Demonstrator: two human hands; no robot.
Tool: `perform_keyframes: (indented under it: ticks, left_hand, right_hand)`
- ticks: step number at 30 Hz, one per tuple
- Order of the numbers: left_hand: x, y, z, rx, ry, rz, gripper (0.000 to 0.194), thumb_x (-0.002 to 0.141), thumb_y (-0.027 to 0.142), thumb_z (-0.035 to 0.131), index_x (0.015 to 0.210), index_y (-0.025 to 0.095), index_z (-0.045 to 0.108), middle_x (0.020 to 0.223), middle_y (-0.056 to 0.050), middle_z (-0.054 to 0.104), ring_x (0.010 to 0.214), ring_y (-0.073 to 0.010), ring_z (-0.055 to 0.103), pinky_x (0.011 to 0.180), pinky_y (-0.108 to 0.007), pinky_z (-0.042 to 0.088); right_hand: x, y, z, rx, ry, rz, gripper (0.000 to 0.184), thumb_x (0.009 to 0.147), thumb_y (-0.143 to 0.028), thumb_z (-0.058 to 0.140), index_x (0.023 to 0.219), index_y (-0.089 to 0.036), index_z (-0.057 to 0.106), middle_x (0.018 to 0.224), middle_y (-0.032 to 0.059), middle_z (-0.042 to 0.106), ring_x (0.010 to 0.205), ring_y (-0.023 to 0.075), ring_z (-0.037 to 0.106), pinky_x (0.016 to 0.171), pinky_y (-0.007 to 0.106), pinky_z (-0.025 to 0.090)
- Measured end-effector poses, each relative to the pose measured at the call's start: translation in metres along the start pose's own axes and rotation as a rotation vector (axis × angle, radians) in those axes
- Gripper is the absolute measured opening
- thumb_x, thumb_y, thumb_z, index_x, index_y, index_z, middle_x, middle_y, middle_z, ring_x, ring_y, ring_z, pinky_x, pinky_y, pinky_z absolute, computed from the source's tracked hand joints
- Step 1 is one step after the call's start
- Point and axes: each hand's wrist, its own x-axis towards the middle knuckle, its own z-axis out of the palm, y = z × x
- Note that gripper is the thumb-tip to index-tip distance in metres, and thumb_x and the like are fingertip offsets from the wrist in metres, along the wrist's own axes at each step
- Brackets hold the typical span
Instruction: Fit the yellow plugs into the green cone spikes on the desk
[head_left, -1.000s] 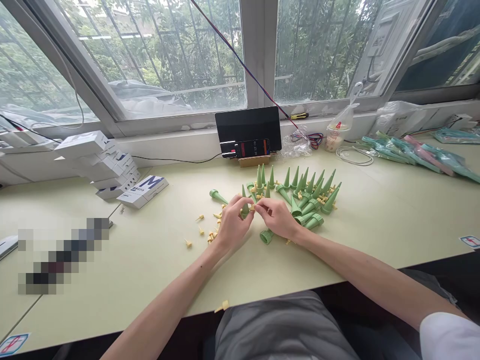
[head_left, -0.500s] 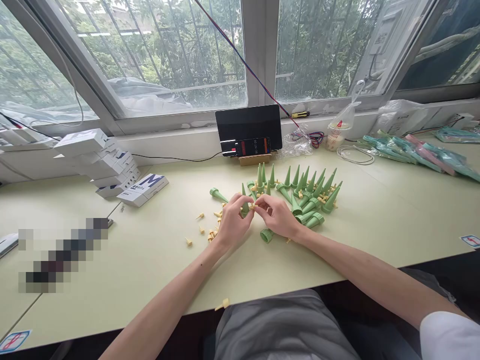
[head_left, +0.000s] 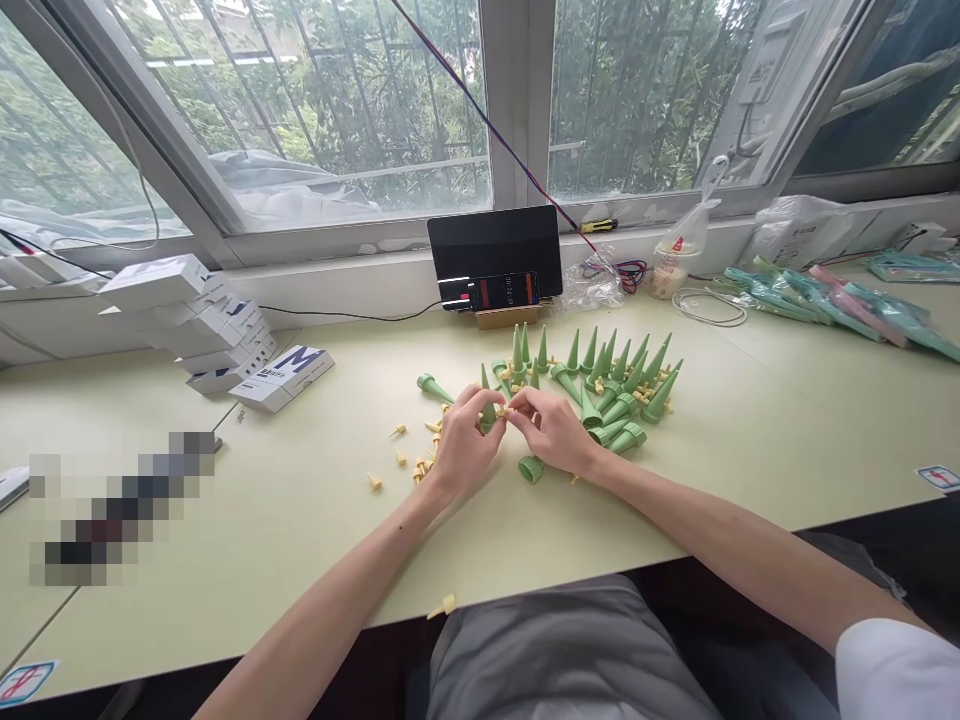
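Note:
My left hand (head_left: 469, 437) and my right hand (head_left: 553, 432) meet fingertip to fingertip over the table. Both are closed in a pinch around a small yellow plastic piece (head_left: 502, 411), mostly covered by the fingers. Green plastic cone spikes (head_left: 656, 405) with ribbed caps crowd the area behind and right of my right hand, some upright and others on their sides. One green spike (head_left: 530, 468) lies below my right wrist with its open end facing me. Loose yellow pieces (head_left: 420, 468) are scattered left of my left hand, and another green spike (head_left: 433, 387) lies beyond them.
A phone (head_left: 504, 291) leans on a dark tablet (head_left: 495, 245) at the back. White boxes (head_left: 281, 380) are stacked to the left. A bagged cup (head_left: 670, 268) and teal packets (head_left: 795, 300) stand back right. One yellow piece (head_left: 444, 606) rests at the table's front edge.
Both hands keep their pinch on the small yellow piece in almost the same place, with only slight finger movement. The whole view has shifted a little; the pieces on the table stay put.

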Motion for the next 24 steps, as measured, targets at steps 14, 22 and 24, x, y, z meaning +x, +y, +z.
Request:
perform_keyframes:
  ticks: [14,22,24]
  left_hand:
    - [0.0001,-0.0008,-0.0006,0.008,0.004,0.018,0.017,0.083,0.013,0.059,0.096,0.022,0.065,0.088,0.0,0.06,0.067,-0.0102,0.052,0.05,-0.021,0.039]
    - [0.0002,-0.0003,-0.0004,-0.009,-0.005,0.009,0.016,0.084,0.014,0.06,0.096,0.022,0.065,0.09,0.0,0.06,0.067,-0.0098,0.051,0.05,-0.02,0.039]
    - [0.0002,-0.0008,-0.0002,-0.01,-0.006,0.007,0.016,0.084,0.014,0.06,0.096,0.022,0.066,0.09,-0.001,0.06,0.067,-0.0099,0.051,0.05,-0.02,0.04]
  right_hand:
    - [0.0002,0.0014,-0.0001,-0.029,0.011,-0.008,0.017,0.098,-0.034,0.053,0.087,-0.021,0.058,0.07,0.0007,0.062,0.06,0.0157,0.054,0.058,0.028,0.041]
    - [-0.0002,0.0016,-0.0001,-0.012,0.015,-0.001,0.017,0.097,-0.034,0.053,0.087,-0.021,0.057,0.068,0.0003,0.061,0.058,0.0153,0.052,0.057,0.028,0.04]
    - [-0.0003,0.0021,0.0,-0.014,0.017,0.001,0.016,0.097,-0.033,0.054,0.087,-0.021,0.057,0.068,0.0,0.06,0.058,0.015,0.051,0.057,0.028,0.04]
